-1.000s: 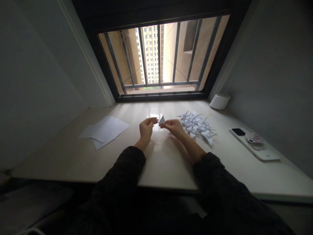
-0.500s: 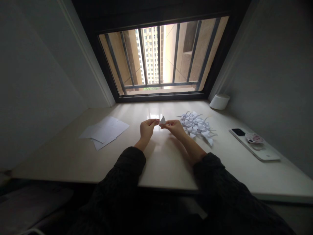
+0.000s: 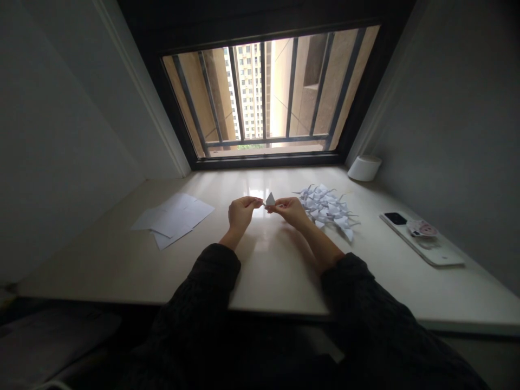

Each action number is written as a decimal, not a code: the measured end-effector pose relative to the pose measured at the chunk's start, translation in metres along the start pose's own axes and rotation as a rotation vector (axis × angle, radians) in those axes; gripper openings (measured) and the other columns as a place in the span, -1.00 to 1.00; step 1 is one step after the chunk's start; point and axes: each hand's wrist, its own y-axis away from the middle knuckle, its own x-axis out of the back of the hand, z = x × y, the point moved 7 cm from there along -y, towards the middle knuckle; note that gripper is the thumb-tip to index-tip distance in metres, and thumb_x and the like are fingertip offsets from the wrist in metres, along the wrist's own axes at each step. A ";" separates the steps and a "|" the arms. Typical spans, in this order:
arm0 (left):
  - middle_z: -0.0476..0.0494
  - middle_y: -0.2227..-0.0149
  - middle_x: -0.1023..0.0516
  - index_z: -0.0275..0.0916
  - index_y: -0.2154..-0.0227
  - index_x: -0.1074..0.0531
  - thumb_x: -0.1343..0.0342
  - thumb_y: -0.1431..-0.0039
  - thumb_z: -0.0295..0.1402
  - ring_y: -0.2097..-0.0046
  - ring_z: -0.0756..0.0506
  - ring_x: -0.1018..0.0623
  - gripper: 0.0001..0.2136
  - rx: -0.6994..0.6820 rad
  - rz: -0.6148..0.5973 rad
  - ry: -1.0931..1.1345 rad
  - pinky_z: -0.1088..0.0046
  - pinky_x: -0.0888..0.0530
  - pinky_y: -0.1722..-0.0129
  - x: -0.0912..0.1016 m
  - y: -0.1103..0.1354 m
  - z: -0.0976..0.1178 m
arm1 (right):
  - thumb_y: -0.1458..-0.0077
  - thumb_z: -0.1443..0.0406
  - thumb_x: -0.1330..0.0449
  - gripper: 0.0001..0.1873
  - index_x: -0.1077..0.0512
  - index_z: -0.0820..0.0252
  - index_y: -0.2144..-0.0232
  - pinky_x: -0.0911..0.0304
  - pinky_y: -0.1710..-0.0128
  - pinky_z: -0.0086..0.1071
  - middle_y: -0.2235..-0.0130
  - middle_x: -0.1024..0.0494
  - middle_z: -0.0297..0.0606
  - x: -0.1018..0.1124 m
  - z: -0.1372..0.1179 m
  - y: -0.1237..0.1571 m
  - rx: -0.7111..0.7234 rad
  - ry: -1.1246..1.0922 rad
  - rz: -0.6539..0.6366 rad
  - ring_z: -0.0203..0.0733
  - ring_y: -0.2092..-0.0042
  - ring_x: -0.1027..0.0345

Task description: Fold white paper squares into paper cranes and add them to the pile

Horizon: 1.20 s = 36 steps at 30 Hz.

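A small folded white paper piece with a pointed tip is held up between both hands above the pale desk. My left hand pinches its left end with fingers curled. Its right end is pinched by my right hand. Just right of my right hand lies a pile of several folded white paper cranes. A few flat white paper sheets lie to the left.
A white phone with a round sticker grip lies at the right. A white cylindrical object stands in the back right corner. A barred window is behind the desk, with walls on both sides.
My left hand has shifted slightly to the left while still pinching the paper piece. The right hand and paper stay about where they were.
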 end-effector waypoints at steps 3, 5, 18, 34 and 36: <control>-0.12 0.38 -0.63 -0.19 0.42 -0.61 -0.25 0.07 -0.27 0.31 -0.11 -0.60 -0.85 0.000 -0.016 0.025 0.35 -0.48 0.21 -0.001 -0.003 -0.005 | 0.17 0.11 -0.35 -0.76 -0.59 0.17 0.52 -0.23 0.46 -0.42 0.47 -0.62 -0.22 0.001 0.000 0.000 0.007 0.007 -0.004 -0.19 0.45 -0.45; -0.13 0.39 -0.63 -0.20 0.41 -0.60 -0.26 0.09 -0.25 0.32 -0.11 -0.60 -0.83 0.005 -0.023 0.058 0.34 -0.49 0.21 -0.002 -0.004 -0.008 | 0.17 0.11 -0.35 -0.76 -0.60 0.17 0.51 -0.23 0.46 -0.42 0.47 -0.62 -0.22 0.001 0.000 -0.001 0.012 0.010 -0.001 -0.19 0.44 -0.46; -0.16 0.41 -0.62 -0.24 0.46 -0.60 -0.30 0.17 -0.27 0.36 -0.10 -0.59 -0.81 0.058 -0.027 0.155 0.32 -0.49 0.22 -0.005 -0.001 -0.005 | 0.09 0.06 -0.28 -0.71 -0.59 0.17 0.54 -0.16 0.50 -0.46 0.52 -0.60 -0.25 0.006 0.000 0.000 0.032 0.184 0.089 -0.24 0.48 -0.40; -0.24 0.26 -0.63 -0.23 0.28 -0.58 -0.30 0.13 -0.09 0.14 -0.17 -0.58 -0.63 0.196 -0.004 0.196 0.39 -0.40 0.24 0.002 0.000 -0.004 | 0.14 0.00 -0.29 -0.65 -0.60 0.18 0.53 -0.20 0.45 -0.41 0.53 -0.60 -0.23 0.009 0.005 0.000 0.000 0.052 0.097 -0.18 0.44 -0.44; -0.25 0.23 -0.62 -0.23 0.26 -0.58 -0.30 0.13 -0.08 0.12 -0.18 -0.57 -0.60 0.193 0.013 0.210 0.39 -0.40 0.23 0.003 0.000 -0.004 | 0.15 0.00 -0.30 -0.64 -0.60 0.18 0.52 -0.20 0.45 -0.41 0.52 -0.60 -0.23 0.008 0.006 0.000 -0.017 0.023 0.086 -0.17 0.43 -0.45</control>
